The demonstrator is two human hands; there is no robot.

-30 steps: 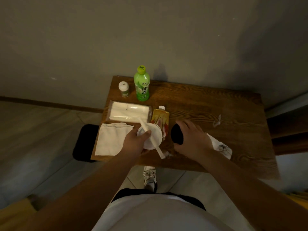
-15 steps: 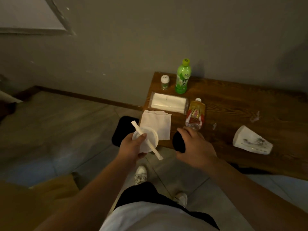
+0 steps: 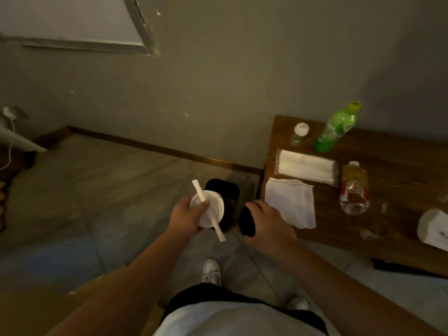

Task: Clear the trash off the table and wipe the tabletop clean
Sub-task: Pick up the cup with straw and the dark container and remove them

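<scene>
My left hand (image 3: 186, 218) grips a white lidded cup (image 3: 210, 210) with a paper-wrapped straw (image 3: 208, 209) lying across its lid. It hangs above a black bin (image 3: 224, 192) on the floor, left of the table. My right hand (image 3: 269, 224) is closed around a dark rounded object (image 3: 246, 221), held just off the wooden table's (image 3: 397, 166) left front corner. On the table lie a white cloth (image 3: 289, 202), a crushed clear bottle with a yellow-red label (image 3: 354, 187), a crumpled white paper (image 3: 434, 227) and small scraps (image 3: 367, 234).
A green drink bottle (image 3: 335, 128), a small white-capped jar (image 3: 300, 133) and a pack of tissues (image 3: 306, 166) stand along the table's back left. Tiled floor spreads to the left. My feet in white shoes (image 3: 211, 271) are below the hands.
The view has swung left, away from the table. Both hands have come off the tabletop with their objects, and the cup now hangs over the black bin.
</scene>
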